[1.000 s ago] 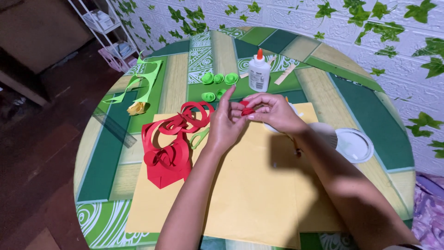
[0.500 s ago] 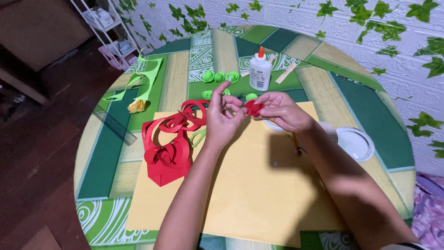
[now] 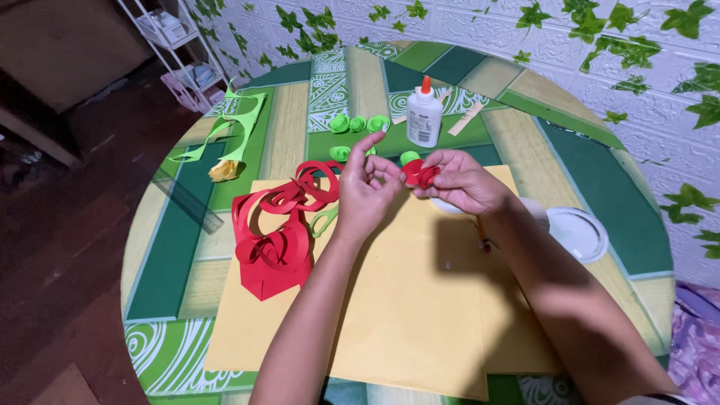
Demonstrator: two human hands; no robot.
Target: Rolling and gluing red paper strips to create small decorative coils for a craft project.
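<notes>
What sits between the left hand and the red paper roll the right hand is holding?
Nothing visible. The right hand pinches the red paper roll above the yellow sheet. The left hand is right beside it, its fingertips next to the roll with no object between. The glue bottle stands farther back.

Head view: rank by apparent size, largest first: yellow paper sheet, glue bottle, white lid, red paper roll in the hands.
1. Yellow paper sheet, by far the largest.
2. White lid and glue bottle look about alike in extent; the bottle sits farther from the camera, so I won't rank them.
3. Red paper roll, pinched by the right hand, smallest.
</notes>
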